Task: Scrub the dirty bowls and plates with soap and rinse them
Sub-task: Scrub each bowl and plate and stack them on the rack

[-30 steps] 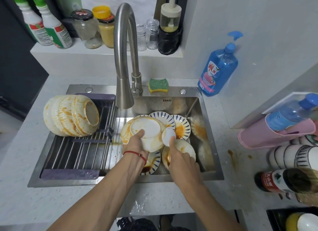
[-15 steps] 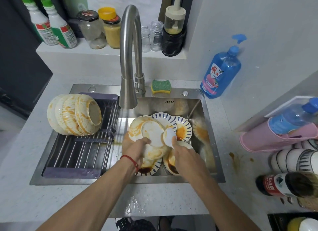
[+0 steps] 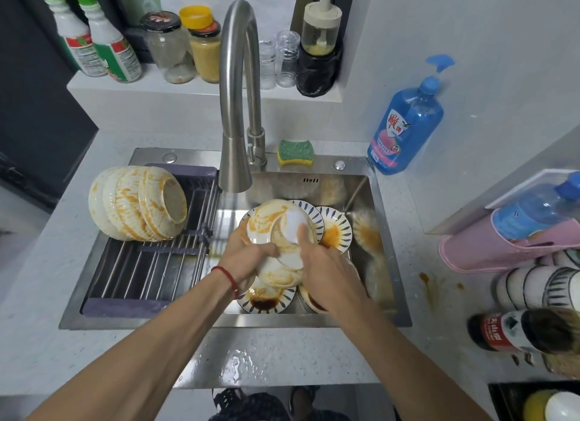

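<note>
A: Status on the hands?

B: Left hand (image 3: pixel 248 257) is gripping a stained bowl (image 3: pixel 276 232) by its rim, holding it tilted over the sink (image 3: pixel 392 263). Right hand (image 3: pixel 326 273) is pinching a white scrub pad (image 3: pixel 295 224) with thumb and fingers and pressing it against the bowl's underside.

A: Where's the rest of the dirty stuff sitting?

B: Blue-striped plates (image 3: pixel 334 229) are lying in the basin under and behind the bowl, orange and dark sauce on them. A stack of smeared bowls (image 3: pixel 138 207) is lying on its side on the drying rack (image 3: pixel 150 263) over the left half of the sink.

A: Soap?

B: Blue pump bottle (image 3: pixel 405 128) is standing on the counter (image 3: pixel 94 342) at the sink's back right corner. Green-yellow sponge (image 3: pixel 296 152) is sitting on the back rim, just right of the faucet (image 3: pixel 238 91).

A: Water running?

B: Can't tell. A wet patch is showing on the front ledge.
</note>
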Action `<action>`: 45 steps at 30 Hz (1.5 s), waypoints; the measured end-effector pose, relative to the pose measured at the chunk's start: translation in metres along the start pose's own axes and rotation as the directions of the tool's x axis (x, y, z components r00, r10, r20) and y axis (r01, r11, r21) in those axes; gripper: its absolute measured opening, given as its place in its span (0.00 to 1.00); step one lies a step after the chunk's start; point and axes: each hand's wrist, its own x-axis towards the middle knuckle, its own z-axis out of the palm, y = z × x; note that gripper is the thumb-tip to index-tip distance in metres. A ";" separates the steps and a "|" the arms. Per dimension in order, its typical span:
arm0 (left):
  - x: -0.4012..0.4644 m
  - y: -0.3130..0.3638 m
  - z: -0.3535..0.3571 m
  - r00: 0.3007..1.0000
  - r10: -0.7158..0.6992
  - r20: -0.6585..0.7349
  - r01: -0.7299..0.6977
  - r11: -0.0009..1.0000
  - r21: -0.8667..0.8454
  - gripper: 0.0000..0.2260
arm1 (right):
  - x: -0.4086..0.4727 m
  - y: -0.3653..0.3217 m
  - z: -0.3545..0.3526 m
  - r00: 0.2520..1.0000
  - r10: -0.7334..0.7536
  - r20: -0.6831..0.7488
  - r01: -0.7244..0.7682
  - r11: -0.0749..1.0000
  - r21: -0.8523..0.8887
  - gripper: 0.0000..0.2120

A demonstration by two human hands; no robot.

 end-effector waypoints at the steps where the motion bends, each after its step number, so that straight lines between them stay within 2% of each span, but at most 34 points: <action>1: 0.000 0.002 0.000 1.000 0.001 0.005 -0.001 1.000 -0.031 0.33 | -0.007 -0.006 0.004 0.999 -0.031 0.014 0.031 0.999 0.007 0.36; 3: 0.000 0.004 -0.004 1.000 -0.003 0.017 0.004 0.998 -0.061 0.34 | -0.023 -0.003 0.008 0.996 -0.081 0.047 0.082 0.996 -0.026 0.37; 5: -0.002 0.003 -0.005 1.000 -0.020 0.017 0.021 0.999 -0.042 0.33 | -0.018 0.014 0.007 0.998 -0.038 0.051 0.041 0.997 -0.069 0.37; 8: -0.002 0.001 0.001 0.999 -0.023 0.028 0.024 1.000 -0.014 0.35 | 0.002 0.012 0.003 0.999 0.031 -0.035 -0.033 0.997 -0.067 0.37; 12: 0.004 0.012 -0.005 1.000 -0.009 0.009 0.010 1.000 -0.024 0.36 | -0.026 0.003 0.011 0.992 -0.106 0.068 0.110 0.993 -0.047 0.37; 14: 0.004 0.014 -0.007 1.000 -0.017 0.008 0.017 1.000 -0.009 0.36 | -0.026 0.022 0.009 0.995 -0.048 0.090 0.055 0.995 -0.079 0.38; 16: 0.002 0.012 -0.001 1.000 -0.015 0.014 0.015 1.000 0.004 0.33 | -0.009 0.030 0.008 1.000 0.006 0.010 -0.005 0.996 -0.094 0.37; 17: 0.003 0.012 0.002 1.000 -0.006 0.010 0.006 1.000 0.003 0.32 | -0.004 0.026 0.009 1.000 0.000 -0.021 -0.002 0.997 -0.079 0.37; 20: 0.006 0.013 0.000 1.000 -0.001 -0.009 0.001 1.000 -0.017 0.35 | -0.021 0.010 0.019 0.996 -0.086 0.033 0.086 0.996 0.002 0.39; 22: 0.008 0.014 -0.006 1.000 -0.017 -0.009 0.016 1.000 -0.008 0.36 | -0.031 0.018 0.019 0.995 -0.083 0.053 0.085 0.996 -0.035 0.40; 25: 0.006 0.011 0.000 1.000 -0.026 0.010 0.026 1.000 0.016 0.34 | -0.008 0.028 0.012 1.000 0.004 -0.006 -0.005 0.997 -0.071 0.38; 29: 0.008 0.007 0.004 1.000 -0.002 0.024 0.002 1.000 -0.010 0.35 | -0.020 0.007 0.017 0.996 -0.084 -0.009 0.084 0.996 -0.009 0.38; 32: 0.011 0.010 -0.004 1.000 -0.021 0.022 0.020 0.999 0.035 0.32 | -0.024 0.036 0.009 0.997 -0.078 0.004 0.078 0.995 -0.061 0.33; 35: 0.014 0.013 -0.005 0.997 -0.027 0.076 0.010 0.977 0.213 0.32 | -0.007 0.053 -0.009 0.996 -0.013 -0.085 0.020 0.996 0.084 0.29; 38: 0.016 0.028 0.002 0.978 -0.025 0.209 -0.078 0.881 0.466 0.29 | 0.014 0.051 -0.022 0.986 0.105 -0.133 -0.047 0.924 0.381 0.38; 41: 0.013 0.045 0.016 0.932 -0.057 0.359 -0.164 0.815 0.555 0.22 | 0.024 0.048 -0.025 0.992 0.121 -0.029 -0.084 0.822 0.564 0.47; 43: 0.010 0.052 0.019 0.924 -0.055 0.379 -0.177 0.816 0.551 0.20 | 0.022 0.050 -0.023 0.990 0.140 0.017 -0.111 0.694 0.711 0.41; 45: 0.007 0.055 0.015 0.937 -0.054 0.344 -0.136 0.853 0.503 0.21 | 0.016 0.051 -0.020 0.983 0.179 0.038 -0.133 0.555 0.821 0.29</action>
